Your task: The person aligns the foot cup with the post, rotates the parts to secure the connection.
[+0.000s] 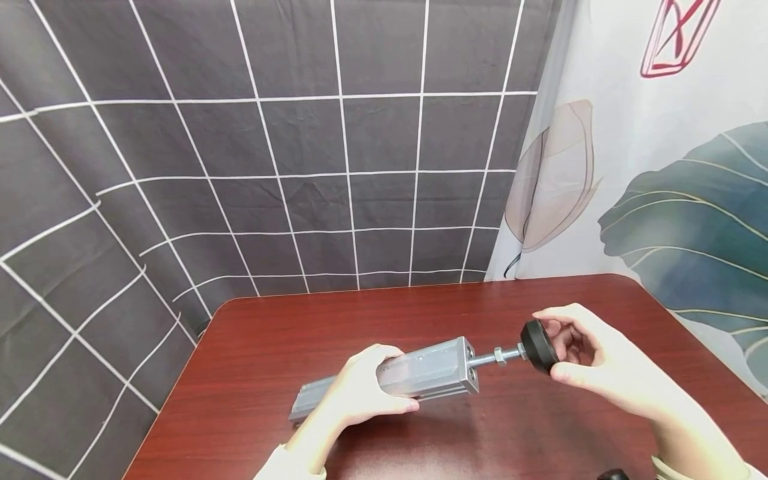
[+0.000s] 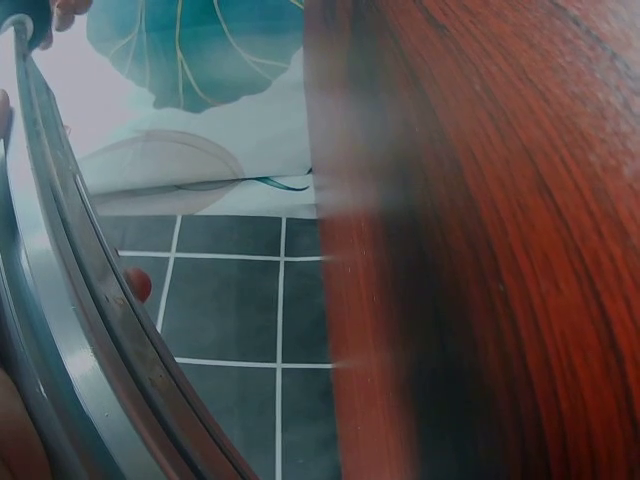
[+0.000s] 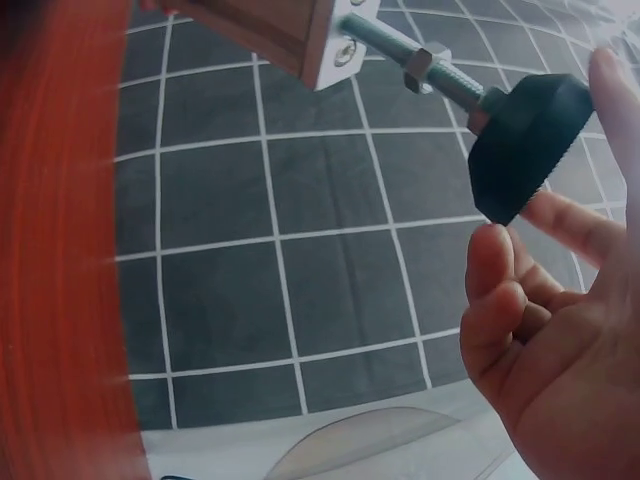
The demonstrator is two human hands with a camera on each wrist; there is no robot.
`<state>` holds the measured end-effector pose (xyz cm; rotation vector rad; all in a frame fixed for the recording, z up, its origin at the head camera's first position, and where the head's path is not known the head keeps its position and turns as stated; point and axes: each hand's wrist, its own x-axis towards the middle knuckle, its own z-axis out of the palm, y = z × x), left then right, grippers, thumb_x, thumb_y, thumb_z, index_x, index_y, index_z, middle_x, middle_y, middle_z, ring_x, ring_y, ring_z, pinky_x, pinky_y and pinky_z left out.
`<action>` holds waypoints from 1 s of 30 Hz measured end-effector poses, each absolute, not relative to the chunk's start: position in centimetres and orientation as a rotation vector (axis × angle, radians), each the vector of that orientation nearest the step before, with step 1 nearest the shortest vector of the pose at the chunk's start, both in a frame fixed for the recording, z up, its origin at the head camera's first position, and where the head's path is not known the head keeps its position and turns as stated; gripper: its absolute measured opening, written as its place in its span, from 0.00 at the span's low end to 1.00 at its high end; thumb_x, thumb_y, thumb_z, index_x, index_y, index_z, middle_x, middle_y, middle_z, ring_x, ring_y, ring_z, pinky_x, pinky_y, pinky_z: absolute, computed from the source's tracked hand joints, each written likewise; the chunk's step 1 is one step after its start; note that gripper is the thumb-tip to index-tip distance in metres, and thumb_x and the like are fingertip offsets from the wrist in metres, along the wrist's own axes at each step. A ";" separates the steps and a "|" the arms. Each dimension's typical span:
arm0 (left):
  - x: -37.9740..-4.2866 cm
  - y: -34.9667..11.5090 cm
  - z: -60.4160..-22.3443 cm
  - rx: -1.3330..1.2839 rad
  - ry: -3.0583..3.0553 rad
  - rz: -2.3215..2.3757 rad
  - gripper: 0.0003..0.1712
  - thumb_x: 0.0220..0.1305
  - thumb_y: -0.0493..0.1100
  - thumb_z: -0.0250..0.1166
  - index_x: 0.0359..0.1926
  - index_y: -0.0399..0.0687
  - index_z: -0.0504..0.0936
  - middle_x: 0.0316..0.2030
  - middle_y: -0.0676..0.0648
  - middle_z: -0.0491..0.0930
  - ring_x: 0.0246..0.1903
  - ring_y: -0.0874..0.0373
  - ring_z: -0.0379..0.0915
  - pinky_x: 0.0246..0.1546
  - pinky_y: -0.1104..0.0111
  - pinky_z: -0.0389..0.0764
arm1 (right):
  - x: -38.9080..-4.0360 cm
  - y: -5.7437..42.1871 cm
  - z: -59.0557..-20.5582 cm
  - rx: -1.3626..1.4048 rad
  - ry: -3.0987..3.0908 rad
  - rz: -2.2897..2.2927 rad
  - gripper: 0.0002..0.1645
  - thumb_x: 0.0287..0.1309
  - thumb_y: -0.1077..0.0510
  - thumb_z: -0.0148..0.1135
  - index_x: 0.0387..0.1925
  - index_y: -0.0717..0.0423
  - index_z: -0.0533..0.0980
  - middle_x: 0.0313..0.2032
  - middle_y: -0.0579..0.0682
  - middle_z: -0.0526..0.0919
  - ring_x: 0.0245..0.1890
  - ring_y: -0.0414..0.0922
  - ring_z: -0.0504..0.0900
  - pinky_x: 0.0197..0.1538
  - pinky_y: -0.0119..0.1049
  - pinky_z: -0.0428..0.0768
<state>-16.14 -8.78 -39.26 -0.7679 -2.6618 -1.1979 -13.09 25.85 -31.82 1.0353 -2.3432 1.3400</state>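
Observation:
My left hand (image 1: 363,390) grips a grey aluminum profile (image 1: 429,369) around its middle, holding it tilted above the table. From the profile's right end sticks out a threaded rod (image 1: 483,361) with a hex nut (image 1: 499,355) partway along it. At the rod's far end is a black leveling foot (image 1: 539,347), its wide face turned right. My right hand (image 1: 606,357) pinches the foot's rim between thumb and fingers. In the right wrist view, the foot (image 3: 530,140) has a ridged edge with fingertips against it. The left wrist view shows the profile (image 2: 85,350) lengthwise at its left side.
A reddish-brown wooden table (image 1: 270,333) lies below both hands. At the bottom edge, a small dark object (image 1: 613,475) is partly cut off. Behind the table hang a grey gridded curtain (image 1: 300,147) and a white curtain with leaf prints (image 1: 600,133).

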 end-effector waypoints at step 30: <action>-16.3 -8.7 -39.5 -0.782 -2.670 -1.192 0.36 0.33 0.61 0.78 0.46 0.58 0.77 0.39 0.63 0.76 0.37 0.67 0.71 0.40 0.70 0.74 | -13.2 26.7 -31.4 1.055 -2.441 1.270 0.42 0.37 0.72 0.68 0.60 0.59 0.66 0.37 0.44 0.74 0.33 0.39 0.72 0.31 0.30 0.71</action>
